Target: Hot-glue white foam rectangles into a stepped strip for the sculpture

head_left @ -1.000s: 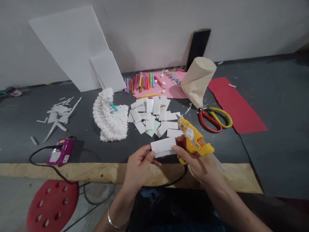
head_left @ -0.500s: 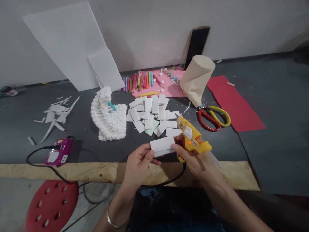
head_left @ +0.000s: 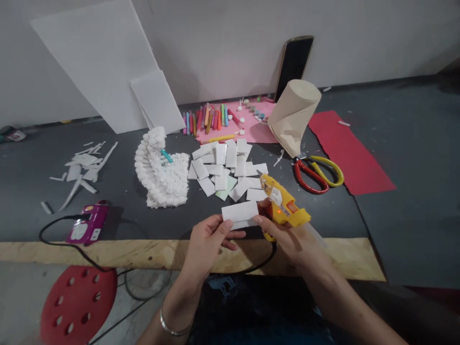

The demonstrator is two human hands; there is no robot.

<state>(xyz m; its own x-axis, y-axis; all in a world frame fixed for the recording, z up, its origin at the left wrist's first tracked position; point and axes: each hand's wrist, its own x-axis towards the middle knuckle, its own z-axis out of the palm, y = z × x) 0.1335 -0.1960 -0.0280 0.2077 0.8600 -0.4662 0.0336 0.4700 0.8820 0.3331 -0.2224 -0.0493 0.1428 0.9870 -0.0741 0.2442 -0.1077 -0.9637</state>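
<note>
Between my two hands are white foam board pieces [head_left: 240, 212], one overlapping the other, held at their ends over the table's front edge. My left hand [head_left: 206, 239] pinches the left end with thumb and fingers. My right hand [head_left: 283, 237] grips a yellow hot glue gun [head_left: 285, 203] with a lit orange light, while its thumb and fingertip also pinch the right end of the pieces. The gun's nozzle points up and left, towards a pile of cut white pieces [head_left: 221, 182]. Left of that pile stands a white ridged foam model [head_left: 161, 177] with a teal stick on it.
Scissors [head_left: 316, 175] lie beneath a beige cone-shaped cup [head_left: 296, 112]. Red paper [head_left: 354, 155] is at right, and coloured crayons [head_left: 206, 120] lie on pink paper. A purple power strip [head_left: 89, 223], white scraps [head_left: 84, 165] and a red stool [head_left: 79, 304] are at left.
My left fingers have spread a little beneath the white pieces. The glue gun has tilted and shifted slightly left. Both hands keep hold of the pieces.
</note>
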